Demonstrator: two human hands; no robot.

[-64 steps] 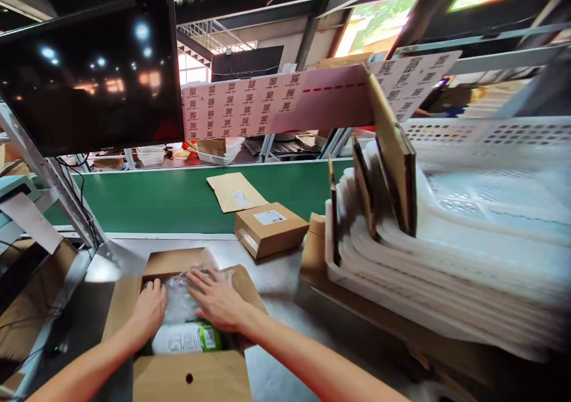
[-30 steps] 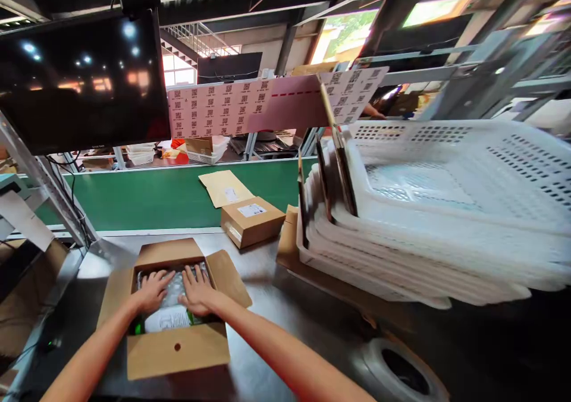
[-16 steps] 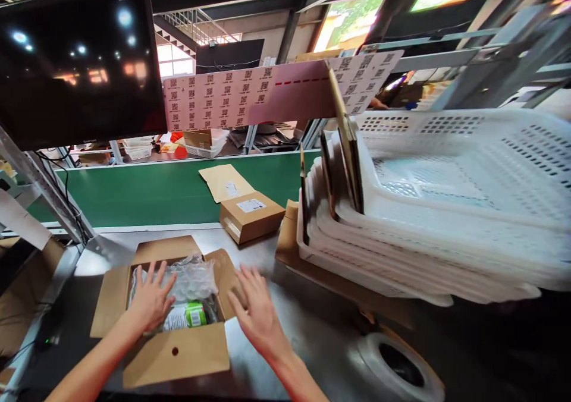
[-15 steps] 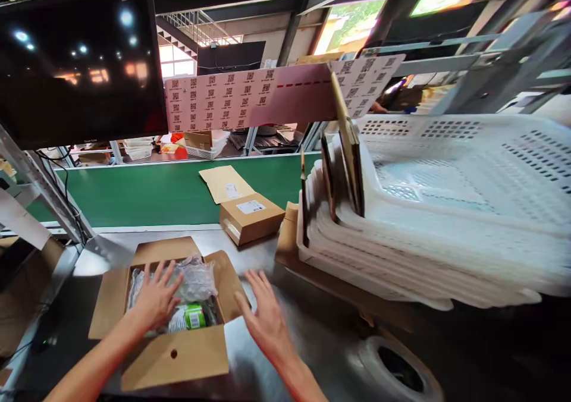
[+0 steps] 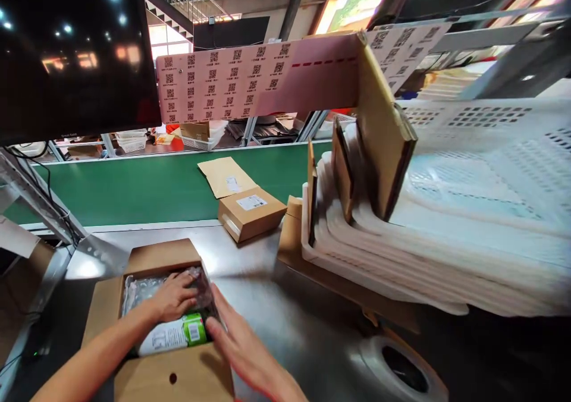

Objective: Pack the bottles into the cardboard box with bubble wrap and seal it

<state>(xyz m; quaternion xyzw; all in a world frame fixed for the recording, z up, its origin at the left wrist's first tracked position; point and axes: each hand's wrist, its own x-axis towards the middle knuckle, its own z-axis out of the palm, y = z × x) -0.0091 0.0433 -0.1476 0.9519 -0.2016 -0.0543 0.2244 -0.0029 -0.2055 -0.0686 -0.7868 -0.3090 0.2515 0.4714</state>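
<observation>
And it's the left hand resting on clear wrap, fingers parted, inside the carton (white-and-green container lying alongside), with the right hand, thumb and fingers apart, at its right side

The left hand lies palm down — the right hand nearly edge-on.

The left hand lies on clear plastic bubble wrap in an open brown cardboard box, beside a white-and-green cylindrical container; the right hand flanks the box at three o'clock. From it, a brown cardboard carton sits at one, stacked white plastic baskets past two.
</observation>
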